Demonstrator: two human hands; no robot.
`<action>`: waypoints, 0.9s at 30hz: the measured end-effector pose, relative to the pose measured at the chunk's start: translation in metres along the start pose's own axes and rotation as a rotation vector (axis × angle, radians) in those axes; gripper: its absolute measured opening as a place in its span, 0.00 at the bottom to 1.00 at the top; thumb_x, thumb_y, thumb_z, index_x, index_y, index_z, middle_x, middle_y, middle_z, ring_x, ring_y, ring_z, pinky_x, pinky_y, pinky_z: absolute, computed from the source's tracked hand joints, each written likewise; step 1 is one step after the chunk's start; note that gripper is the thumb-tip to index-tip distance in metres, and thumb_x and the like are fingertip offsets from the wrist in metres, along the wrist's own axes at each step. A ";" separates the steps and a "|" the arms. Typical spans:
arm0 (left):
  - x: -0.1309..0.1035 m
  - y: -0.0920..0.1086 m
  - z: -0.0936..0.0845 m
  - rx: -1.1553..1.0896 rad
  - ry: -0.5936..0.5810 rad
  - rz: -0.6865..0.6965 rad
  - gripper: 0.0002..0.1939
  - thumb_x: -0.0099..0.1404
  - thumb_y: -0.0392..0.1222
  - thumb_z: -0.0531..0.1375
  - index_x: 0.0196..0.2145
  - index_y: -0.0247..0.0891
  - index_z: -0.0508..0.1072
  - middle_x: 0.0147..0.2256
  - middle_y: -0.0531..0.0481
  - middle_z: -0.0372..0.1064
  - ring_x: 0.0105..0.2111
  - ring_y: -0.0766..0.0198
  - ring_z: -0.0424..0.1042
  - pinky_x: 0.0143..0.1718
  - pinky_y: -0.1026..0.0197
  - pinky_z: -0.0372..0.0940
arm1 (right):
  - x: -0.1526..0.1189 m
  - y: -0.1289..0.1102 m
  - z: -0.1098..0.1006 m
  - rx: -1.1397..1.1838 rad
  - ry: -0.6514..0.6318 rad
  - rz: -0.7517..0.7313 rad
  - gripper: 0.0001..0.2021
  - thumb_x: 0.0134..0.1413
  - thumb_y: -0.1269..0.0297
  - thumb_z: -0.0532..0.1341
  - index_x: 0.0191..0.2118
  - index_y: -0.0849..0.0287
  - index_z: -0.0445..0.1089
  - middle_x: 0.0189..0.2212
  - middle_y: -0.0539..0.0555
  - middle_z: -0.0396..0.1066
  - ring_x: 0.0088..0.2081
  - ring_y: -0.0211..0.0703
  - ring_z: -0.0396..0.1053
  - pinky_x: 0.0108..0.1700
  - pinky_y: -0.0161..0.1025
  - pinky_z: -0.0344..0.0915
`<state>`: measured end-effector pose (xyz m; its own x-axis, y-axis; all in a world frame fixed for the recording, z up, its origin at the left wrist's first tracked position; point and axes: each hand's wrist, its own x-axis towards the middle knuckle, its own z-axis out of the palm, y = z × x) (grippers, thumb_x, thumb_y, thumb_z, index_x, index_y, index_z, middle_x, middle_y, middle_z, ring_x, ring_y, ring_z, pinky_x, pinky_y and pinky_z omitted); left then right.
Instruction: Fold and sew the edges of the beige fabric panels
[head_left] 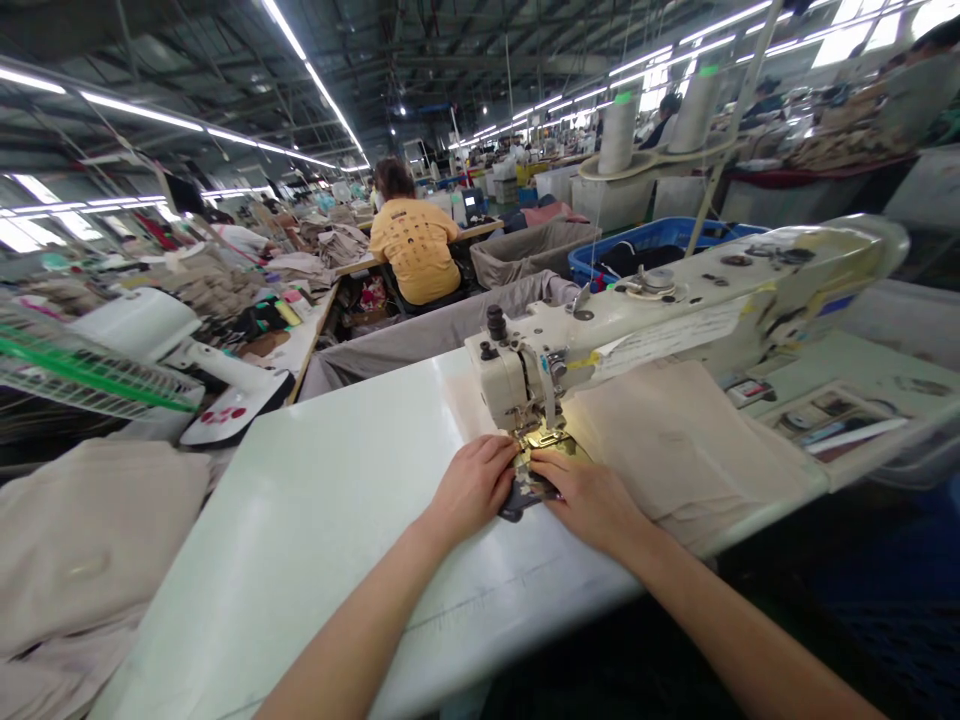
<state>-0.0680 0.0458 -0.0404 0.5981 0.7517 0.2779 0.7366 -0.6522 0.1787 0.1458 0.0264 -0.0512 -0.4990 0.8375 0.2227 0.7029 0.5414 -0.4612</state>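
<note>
A white industrial sewing machine stands on a pale tabletop, its lamp lighting the metal presser foot area. Left of the needle, the closed fingers of my left hand press at the near edge of a beige fabric piece, which runs behind the machine head. From the right, my right hand reaches in with its fingers together, just in front of the foot; what lies under its fingertips is hidden. Beside that hand, flat beige fabric panels lie under the machine arm.
A fan and a beige cloth pile are at left. Behind the table are a grey cloth-lined bin, a blue basket and a seated person in yellow. Thread cones stand above; a tool tray sits right.
</note>
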 end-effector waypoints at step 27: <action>-0.022 0.038 0.004 0.097 -0.065 0.041 0.14 0.73 0.40 0.53 0.51 0.36 0.72 0.50 0.40 0.72 0.51 0.51 0.71 0.49 0.49 0.72 | -0.012 -0.004 -0.004 -0.244 -0.157 0.039 0.14 0.61 0.72 0.58 0.51 0.56 0.71 0.51 0.58 0.71 0.38 0.46 0.75 0.36 0.39 0.70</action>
<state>-0.0523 0.0049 -0.0432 0.6451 0.7315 0.2206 0.7365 -0.6723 0.0753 0.1509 0.0139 -0.0488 -0.5281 0.8467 0.0643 0.8149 0.5266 -0.2422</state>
